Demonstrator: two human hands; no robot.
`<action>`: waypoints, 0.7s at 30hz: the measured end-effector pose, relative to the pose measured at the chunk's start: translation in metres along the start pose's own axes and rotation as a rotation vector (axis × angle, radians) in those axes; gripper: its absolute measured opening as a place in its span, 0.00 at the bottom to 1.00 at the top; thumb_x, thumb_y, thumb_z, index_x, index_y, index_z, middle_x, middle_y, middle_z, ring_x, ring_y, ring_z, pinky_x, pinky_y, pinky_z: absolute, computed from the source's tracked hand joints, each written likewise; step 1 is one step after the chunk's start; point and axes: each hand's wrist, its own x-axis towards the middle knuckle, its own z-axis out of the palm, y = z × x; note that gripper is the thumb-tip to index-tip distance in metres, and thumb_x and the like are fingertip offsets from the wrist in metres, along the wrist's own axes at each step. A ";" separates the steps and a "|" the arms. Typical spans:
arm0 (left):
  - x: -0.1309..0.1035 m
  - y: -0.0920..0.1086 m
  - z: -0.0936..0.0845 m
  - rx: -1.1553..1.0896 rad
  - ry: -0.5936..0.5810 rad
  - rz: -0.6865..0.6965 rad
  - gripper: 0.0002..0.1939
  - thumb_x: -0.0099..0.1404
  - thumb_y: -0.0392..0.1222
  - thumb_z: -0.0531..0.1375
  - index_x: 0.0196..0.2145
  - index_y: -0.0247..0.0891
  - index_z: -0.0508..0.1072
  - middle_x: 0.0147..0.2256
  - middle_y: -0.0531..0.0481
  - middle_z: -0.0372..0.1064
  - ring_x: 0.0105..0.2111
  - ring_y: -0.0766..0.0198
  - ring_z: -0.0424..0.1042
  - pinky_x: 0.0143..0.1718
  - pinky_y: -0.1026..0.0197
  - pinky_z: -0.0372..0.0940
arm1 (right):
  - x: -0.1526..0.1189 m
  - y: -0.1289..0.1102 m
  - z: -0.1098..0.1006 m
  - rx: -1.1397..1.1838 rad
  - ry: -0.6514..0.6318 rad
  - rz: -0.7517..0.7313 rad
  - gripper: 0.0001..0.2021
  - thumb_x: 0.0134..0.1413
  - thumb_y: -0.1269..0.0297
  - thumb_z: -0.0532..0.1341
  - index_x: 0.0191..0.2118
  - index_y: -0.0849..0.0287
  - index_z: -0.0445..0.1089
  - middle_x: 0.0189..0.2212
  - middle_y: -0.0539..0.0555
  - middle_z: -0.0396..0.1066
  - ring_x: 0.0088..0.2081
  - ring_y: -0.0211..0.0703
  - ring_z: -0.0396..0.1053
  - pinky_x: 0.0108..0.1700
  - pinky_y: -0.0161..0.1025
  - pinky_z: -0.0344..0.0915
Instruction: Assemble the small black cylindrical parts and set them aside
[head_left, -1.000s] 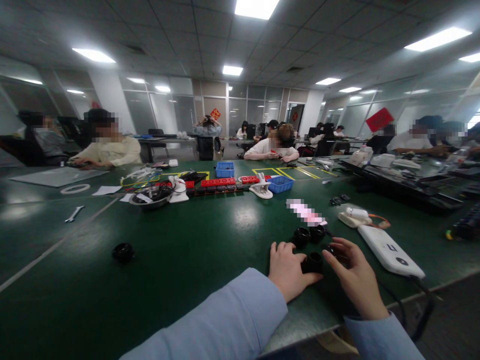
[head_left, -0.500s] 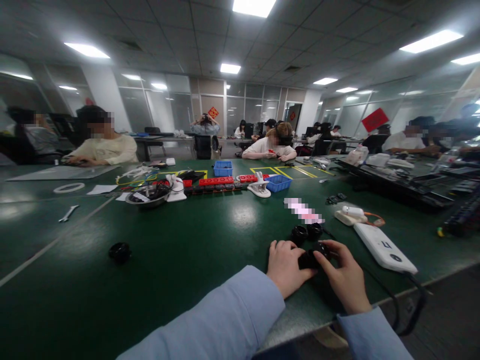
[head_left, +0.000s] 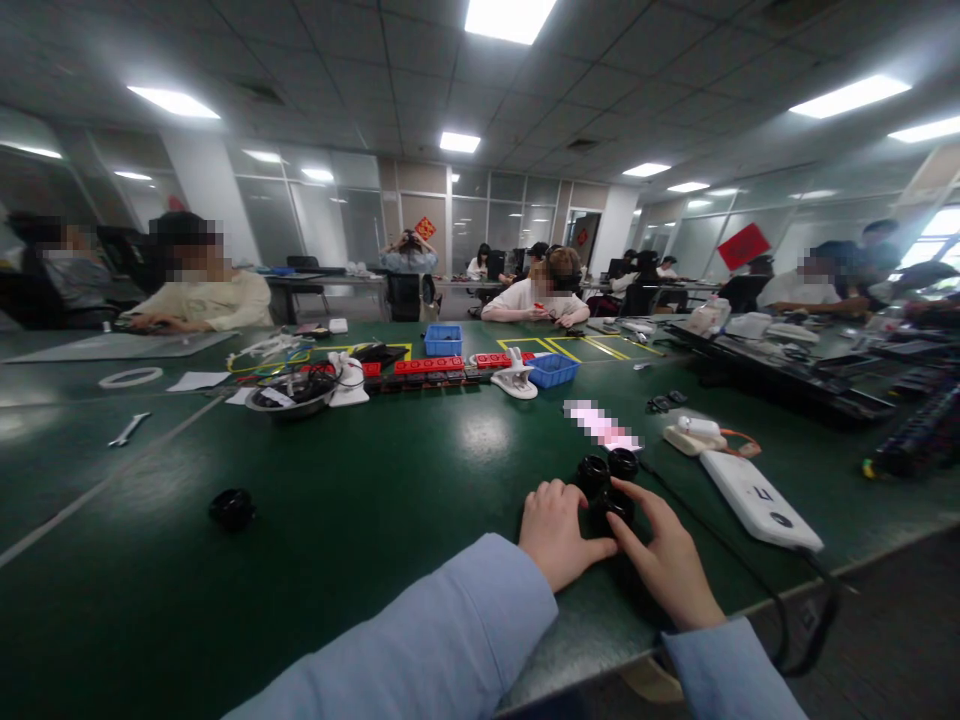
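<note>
Three black round parts, hollow and ring-like, stand in a tight cluster on the green table. One black part (head_left: pixel 592 473) is at the back left of the group, with another black part (head_left: pixel 622 463) beside it. The nearest black part (head_left: pixel 618 503) sits between the thumb and forefinger of my right hand (head_left: pixel 667 550). Close at its left side is my left hand (head_left: pixel 559 532), resting on the table with the thumb spread from the fingers. Whether my left fingertips touch the parts is hard to make out. A separate black part (head_left: pixel 232 509) lies far to the left.
To the right are a white power bank (head_left: pixel 761 498) with a black cable and a small white device (head_left: pixel 694 430). Farther back stand a blue bin (head_left: pixel 553 370), red power strips (head_left: pixel 427 365) and a metal bowl (head_left: pixel 292 400). A wrench (head_left: pixel 130 430) lies left. Several people sit beyond.
The black part between my hands has moved up and left against the other two, turning its round opening upward. My left thumb and fingers have spread from it; my right hand has shifted left.
</note>
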 end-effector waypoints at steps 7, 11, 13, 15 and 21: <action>-0.031 -0.063 -0.064 -0.016 -0.156 0.023 0.16 0.60 0.55 0.54 0.26 0.40 0.68 0.20 0.57 0.60 0.23 0.65 0.64 0.25 0.65 0.56 | -0.005 0.001 -0.006 -0.019 0.158 0.058 0.25 0.54 0.49 0.51 0.52 0.60 0.59 0.48 0.61 0.64 0.50 0.55 0.61 0.51 0.53 0.57; -0.077 -0.110 -0.113 0.004 -0.081 -0.112 0.20 0.66 0.51 0.43 0.24 0.39 0.64 0.20 0.56 0.59 0.22 0.65 0.62 0.25 0.65 0.57 | -0.005 0.004 -0.005 -0.025 0.193 0.098 0.25 0.52 0.47 0.51 0.49 0.60 0.61 0.43 0.61 0.65 0.45 0.54 0.63 0.46 0.52 0.60; -0.104 -0.131 -0.136 0.029 -0.016 -0.176 0.20 0.67 0.51 0.40 0.28 0.40 0.65 0.22 0.55 0.60 0.23 0.63 0.63 0.26 0.63 0.59 | -0.004 0.004 -0.005 -0.026 0.199 0.116 0.25 0.52 0.47 0.51 0.49 0.61 0.62 0.42 0.61 0.66 0.43 0.54 0.64 0.44 0.51 0.61; -0.128 -0.153 -0.158 0.026 0.190 -0.240 0.21 0.65 0.56 0.40 0.39 0.41 0.64 0.27 0.52 0.64 0.28 0.60 0.66 0.29 0.60 0.63 | -0.004 0.004 -0.005 -0.021 0.205 0.138 0.26 0.52 0.47 0.51 0.48 0.62 0.63 0.41 0.61 0.66 0.41 0.53 0.65 0.43 0.50 0.62; -0.147 -0.233 -0.207 0.599 0.859 -0.489 0.41 0.59 0.70 0.39 0.59 0.39 0.44 0.60 0.42 0.47 0.58 0.45 0.49 0.54 0.42 0.51 | -0.001 0.005 -0.005 -0.012 0.214 0.247 0.27 0.49 0.45 0.51 0.46 0.62 0.65 0.40 0.61 0.66 0.40 0.55 0.65 0.39 0.49 0.63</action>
